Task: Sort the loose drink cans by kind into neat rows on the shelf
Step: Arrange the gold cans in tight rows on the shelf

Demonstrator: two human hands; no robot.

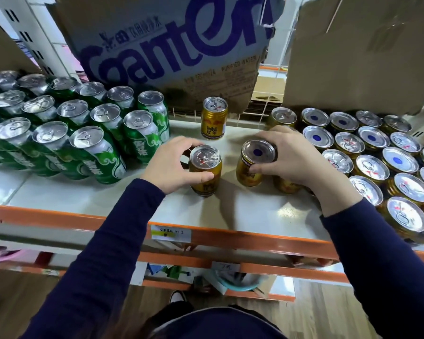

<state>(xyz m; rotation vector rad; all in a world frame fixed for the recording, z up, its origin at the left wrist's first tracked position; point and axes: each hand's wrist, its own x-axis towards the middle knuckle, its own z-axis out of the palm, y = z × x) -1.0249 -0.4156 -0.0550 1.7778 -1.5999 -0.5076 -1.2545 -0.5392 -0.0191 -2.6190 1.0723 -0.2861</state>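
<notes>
Both hands curl around short cans standing side by side at the near middle of the shelf (pixel 230 211): the left hand (pixel 171 165) grips a gold can (pixel 205 157), pull tab up, and the right hand (pixel 296 157) grips a second gold can (pixel 257 152), blue-dotted end up. A third gold can (pixel 214 117) stands alone farther back, between green cans (pixel 83 133) on the left and gold rows (pixel 377 167) on the right.

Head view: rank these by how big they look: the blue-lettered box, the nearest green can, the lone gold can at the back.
1. Blue-lettered box
2. Nearest green can, partly because it stands closer to the camera
3. Lone gold can, farther back
</notes>
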